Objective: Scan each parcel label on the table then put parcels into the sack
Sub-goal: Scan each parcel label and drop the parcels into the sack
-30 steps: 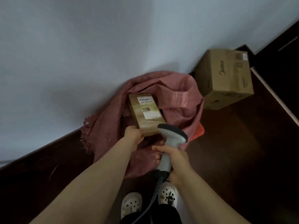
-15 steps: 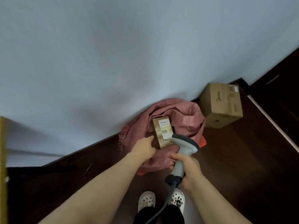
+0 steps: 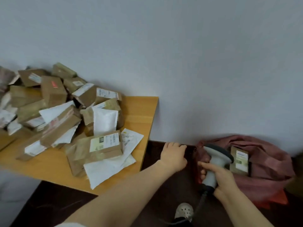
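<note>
Slumping against the foot of the pale wall [image 3: 196, 63], the reddish woven sack [image 3: 268, 164] lies on the dark floor [image 3: 164, 185] with its mouth open. One brown cardboard parcel [image 3: 239, 159] sits inside it, white label facing up (the print is too blurred to read).

Just in front of the sack's mouth the right hand [image 3: 219, 176] grips the handle of a grey barcode scanner [image 3: 216, 158], fingers wrapped round it, and the scanner's head covers part of the sack's left side. A dark cable [image 3: 202, 202] runs down from the handle toward a pale perforated shoe [image 3: 183, 210].

The left hand [image 3: 174, 155] hovers above the floor between the table and the sack, knuckles up, fingers loosely curled and holding nothing.

To the left stands the wooden table [image 3: 139, 115], bearing a heap of parcels [image 3: 57, 104]: brown boxes tilted against one another, mixed with white padded mailers. Nearest the table's right edge a flat brown box [image 3: 105, 145] with a large white label lies on top of a white mailer [image 3: 105, 169].
</note>
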Motion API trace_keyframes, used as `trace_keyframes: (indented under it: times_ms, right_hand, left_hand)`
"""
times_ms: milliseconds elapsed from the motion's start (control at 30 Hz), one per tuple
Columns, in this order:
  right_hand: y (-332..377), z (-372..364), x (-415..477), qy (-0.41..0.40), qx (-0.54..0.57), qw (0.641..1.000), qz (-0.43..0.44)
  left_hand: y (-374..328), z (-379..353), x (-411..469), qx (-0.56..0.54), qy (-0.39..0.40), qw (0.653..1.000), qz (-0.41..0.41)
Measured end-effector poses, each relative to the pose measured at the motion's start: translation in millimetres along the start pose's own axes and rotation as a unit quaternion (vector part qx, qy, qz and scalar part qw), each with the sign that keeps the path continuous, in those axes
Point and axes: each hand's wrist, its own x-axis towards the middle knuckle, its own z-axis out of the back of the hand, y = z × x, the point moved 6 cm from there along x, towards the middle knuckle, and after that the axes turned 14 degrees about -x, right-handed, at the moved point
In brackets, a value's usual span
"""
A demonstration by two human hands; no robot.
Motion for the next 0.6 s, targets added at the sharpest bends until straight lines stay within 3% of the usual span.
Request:
trace_keyframes:
  times_ms: [367, 500, 600]
  right_hand:
    - [-59.0, -139.6, -58.7, 0.085, -0.109, 0.99, 0.021]
    - [-63.7, -187.3, -53.7, 0.086, -0.112, 0.99, 0.029]
    - [-70.9, -223.7, -44.8, 0.06, -0.103, 0.992, 0.027]
  left_hand:
    - [200.3, 70.8, -145.8, -0.043, -0.111, 0.971, 0.206]
    - [275.5, 101.5, -145.4, -0.028, -0.074, 0.963, 0.257]
    - [323.9, 119.7, -131.2, -0.003, -0.014, 0.968, 0.251]
